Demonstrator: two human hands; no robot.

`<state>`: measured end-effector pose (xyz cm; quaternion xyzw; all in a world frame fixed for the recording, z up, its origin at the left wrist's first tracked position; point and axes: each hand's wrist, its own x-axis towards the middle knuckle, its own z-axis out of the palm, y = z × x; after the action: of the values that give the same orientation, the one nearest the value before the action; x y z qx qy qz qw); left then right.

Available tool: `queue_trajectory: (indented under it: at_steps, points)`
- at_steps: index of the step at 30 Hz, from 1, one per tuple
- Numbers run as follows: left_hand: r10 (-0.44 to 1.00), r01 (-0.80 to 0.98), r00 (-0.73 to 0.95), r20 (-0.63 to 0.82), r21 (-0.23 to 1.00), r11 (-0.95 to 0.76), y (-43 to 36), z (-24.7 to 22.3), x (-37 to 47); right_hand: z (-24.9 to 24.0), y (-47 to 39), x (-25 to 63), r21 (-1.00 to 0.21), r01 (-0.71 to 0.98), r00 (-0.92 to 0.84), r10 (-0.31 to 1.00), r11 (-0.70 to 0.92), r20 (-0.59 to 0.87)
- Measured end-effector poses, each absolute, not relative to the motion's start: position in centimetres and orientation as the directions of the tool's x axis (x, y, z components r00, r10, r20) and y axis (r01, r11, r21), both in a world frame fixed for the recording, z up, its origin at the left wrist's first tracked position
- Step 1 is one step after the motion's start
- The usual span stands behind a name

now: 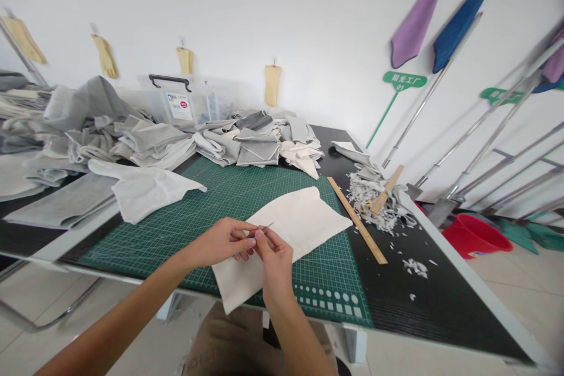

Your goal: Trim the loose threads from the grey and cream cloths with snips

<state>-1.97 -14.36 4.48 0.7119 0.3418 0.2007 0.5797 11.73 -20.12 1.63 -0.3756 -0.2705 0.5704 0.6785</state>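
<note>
A thin pointed tool point(267, 226) was pinched where the fingertips of the left hand point(224, 241) and right hand point(277, 255) met, seemingly so that its small body could be steadied from both sides. Both hands were held above the cream cloth point(304, 217), which was spread slantwise over the near part of the green mat point(176, 247), probably for a flat backing. The wooden ruler point(358, 222) was laid to the right, apparently within reach, with shredded scraps point(379, 214) beyond it.
</note>
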Motion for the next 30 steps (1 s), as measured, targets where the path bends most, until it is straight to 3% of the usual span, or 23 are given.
queue_trajectory:
  at_steps: [19, 30]
  points:
    - [0.660, 0.150, 0.750, -0.036, 0.982, -0.117, -11.8, 5.7, 5.5, 2.7, -18.5, 18.5, -0.882, -0.443, 0.377, 0.926, 0.162, -0.019]
    - [0.652, 0.233, 0.754, -0.084, 0.962, -0.145, -14.5, 5.4, 0.3, 2.2, -21.4, 13.8, -0.828, -0.557, 0.280, 0.953, 0.065, -0.114]
